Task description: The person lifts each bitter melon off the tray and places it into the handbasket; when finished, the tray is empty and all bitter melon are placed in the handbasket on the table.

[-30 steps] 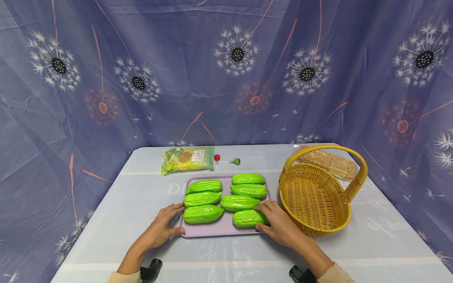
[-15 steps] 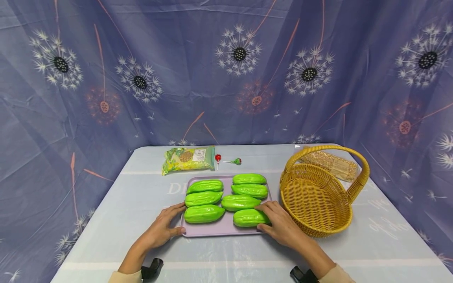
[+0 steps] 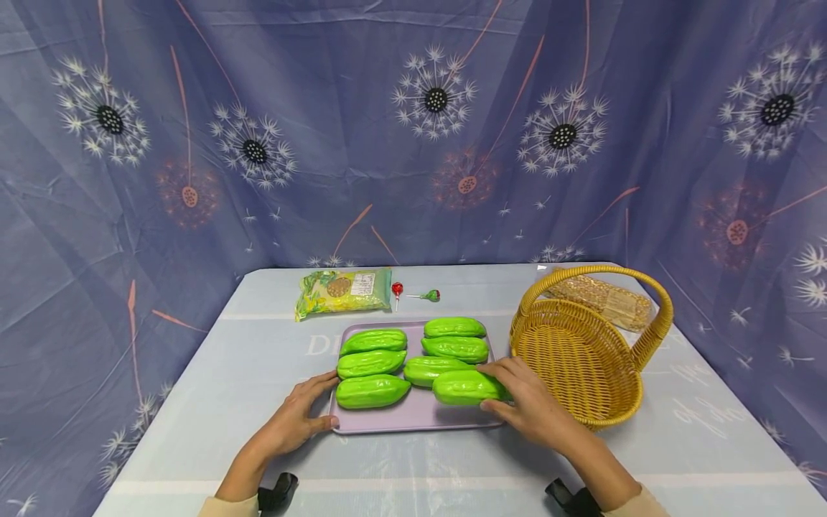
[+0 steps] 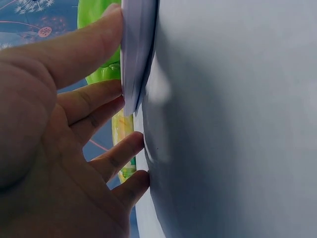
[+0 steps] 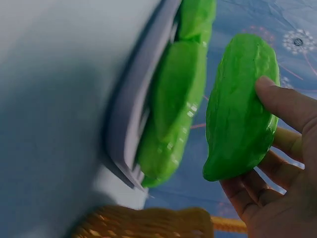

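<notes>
My right hand (image 3: 533,402) grips a bright green ridged bitter melon (image 3: 466,388), thumb on one side and fingers on the other. In the right wrist view this bitter melon (image 5: 242,109) hangs clear of the lilac tray (image 5: 126,109). Several more bitter melons (image 3: 371,391) lie in two columns on the tray (image 3: 400,422), and the held one overlaps the end of one of them in the head view. At the tray's left side, my left hand (image 3: 300,416) touches the rim with its thumb and fairly straight fingers; other fingertips meet the table in the left wrist view.
A yellow wicker basket (image 3: 575,373) with a tall handle stands just right of the tray. Behind it lies a clear bag of golden grains (image 3: 604,298). At the back are a green-yellow packet (image 3: 342,293), a red lollipop (image 3: 397,289) and a green lollipop (image 3: 431,295).
My right hand has lifted the near right bitter melon off the tray and shifted it slightly right. The left hand stays at the tray's edge.
</notes>
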`<state>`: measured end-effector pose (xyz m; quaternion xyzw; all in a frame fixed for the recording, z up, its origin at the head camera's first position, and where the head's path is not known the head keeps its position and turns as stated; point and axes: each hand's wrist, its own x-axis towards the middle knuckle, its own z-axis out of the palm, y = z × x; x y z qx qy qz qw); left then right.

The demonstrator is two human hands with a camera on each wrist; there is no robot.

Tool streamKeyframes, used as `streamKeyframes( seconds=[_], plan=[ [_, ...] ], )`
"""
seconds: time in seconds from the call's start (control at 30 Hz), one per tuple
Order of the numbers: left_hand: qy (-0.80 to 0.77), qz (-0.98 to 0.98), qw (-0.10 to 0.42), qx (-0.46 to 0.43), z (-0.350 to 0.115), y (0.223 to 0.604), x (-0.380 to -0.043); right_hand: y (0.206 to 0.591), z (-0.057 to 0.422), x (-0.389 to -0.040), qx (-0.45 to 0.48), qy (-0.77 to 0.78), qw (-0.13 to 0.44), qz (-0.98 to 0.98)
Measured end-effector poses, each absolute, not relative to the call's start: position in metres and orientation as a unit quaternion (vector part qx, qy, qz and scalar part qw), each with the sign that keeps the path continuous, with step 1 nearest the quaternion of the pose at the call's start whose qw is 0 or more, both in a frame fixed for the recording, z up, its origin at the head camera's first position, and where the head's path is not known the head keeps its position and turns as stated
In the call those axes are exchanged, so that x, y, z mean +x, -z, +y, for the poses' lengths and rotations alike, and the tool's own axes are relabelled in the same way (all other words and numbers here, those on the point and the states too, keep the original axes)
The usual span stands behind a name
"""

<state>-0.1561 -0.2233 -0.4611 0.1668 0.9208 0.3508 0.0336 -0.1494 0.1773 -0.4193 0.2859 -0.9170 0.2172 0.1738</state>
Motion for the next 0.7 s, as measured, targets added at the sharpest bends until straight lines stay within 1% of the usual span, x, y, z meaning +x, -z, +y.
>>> streamKeyframes(
  seconds=[0.23,0.53,0.7],
  plan=[
    [-0.349,0.921,0.029,0.171,-0.224,0.462,-0.156,0.404,0.195,-0.150,0.290,-0.217,0.212,-0.908],
    [-0.347,0.922,0.033,0.169,-0.224,0.462,-0.156,0.384,0.222,-0.152,0.252,-0.202,0.210,-0.923],
    [-0.346,0.922,0.035,0.169,-0.224,0.463,-0.156,0.375,0.238,-0.155,0.241,-0.183,0.225,-0.926]
  ],
)
